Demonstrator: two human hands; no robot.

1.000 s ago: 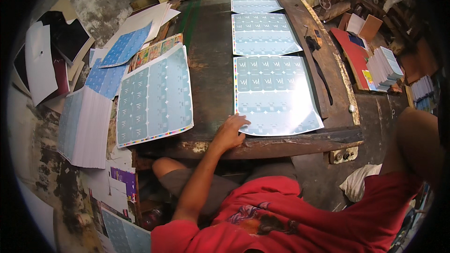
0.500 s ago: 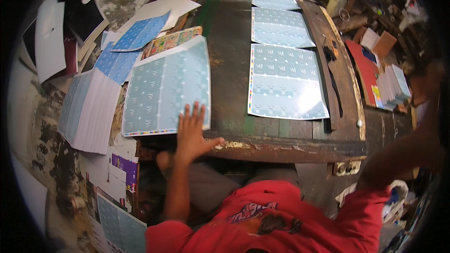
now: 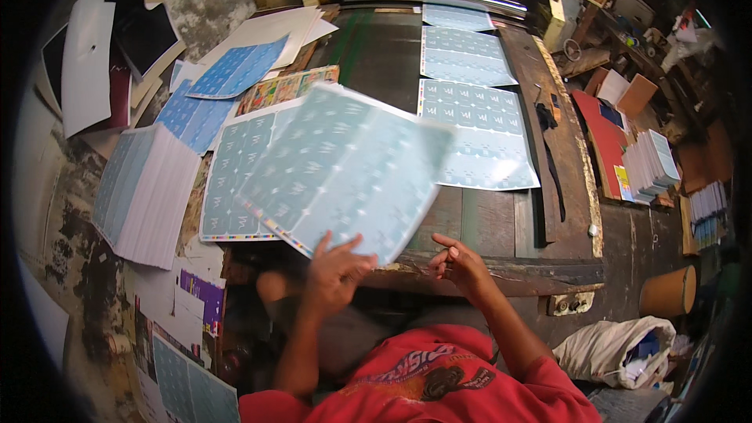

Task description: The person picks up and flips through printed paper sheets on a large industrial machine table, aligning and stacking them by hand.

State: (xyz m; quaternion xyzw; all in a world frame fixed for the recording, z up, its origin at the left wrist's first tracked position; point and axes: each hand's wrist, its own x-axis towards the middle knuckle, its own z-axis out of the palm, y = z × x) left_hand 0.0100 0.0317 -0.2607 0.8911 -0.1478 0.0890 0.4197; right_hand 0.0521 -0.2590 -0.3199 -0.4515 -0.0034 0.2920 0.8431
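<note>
Above the bench (image 3: 501,227) front edge, the left hand (image 3: 333,274) lifts a pale blue printed sheet (image 3: 345,168), fingers spread under its near corner; best to support it flat. The right hand (image 3: 460,262) hovers beside, fingers loosely curled, holding nothing.

Lifted sheet (image 3: 345,172) is hanging over the table's (image 3: 486,235) near-left part, above another sheet (image 3: 231,180) lying flat. Three more sheets (image 3: 478,121) are lining up rightward toward the back. A paper stack (image 3: 145,192) is sitting left, off the table.
</note>
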